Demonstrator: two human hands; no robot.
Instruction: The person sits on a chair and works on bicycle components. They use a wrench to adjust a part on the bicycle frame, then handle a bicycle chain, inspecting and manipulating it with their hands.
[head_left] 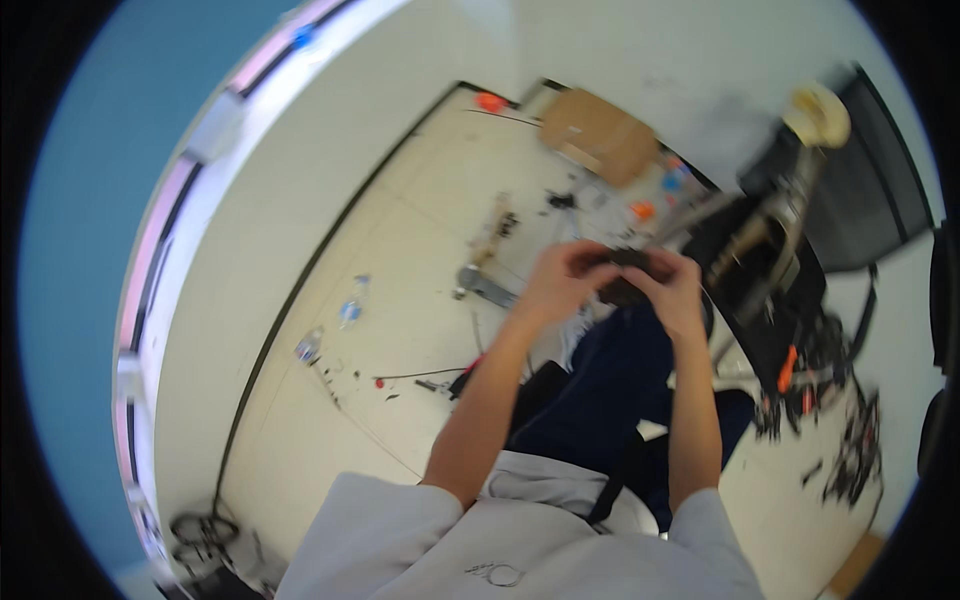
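Above my lap, my left hand (pixel 560 280) and my right hand (pixel 670 285) come together around a small dark brown or black piece (pixel 625 288). Both thumbs press on its near side, and the fingers curl behind it. Blur and my fingers hide much of the piece, so I cannot tell its kind. Below it are my dark blue trousers (pixel 610 370).
An office chair (pixel 865 190) with a black mesh back stands at the right, with metal parts and an orange-handled tool (pixel 788 368) on its seat. A cardboard box (pixel 600 135) lies by the far wall. Two plastic bottles (pixel 352 302) and black scraps (pixel 855 450) litter the floor.
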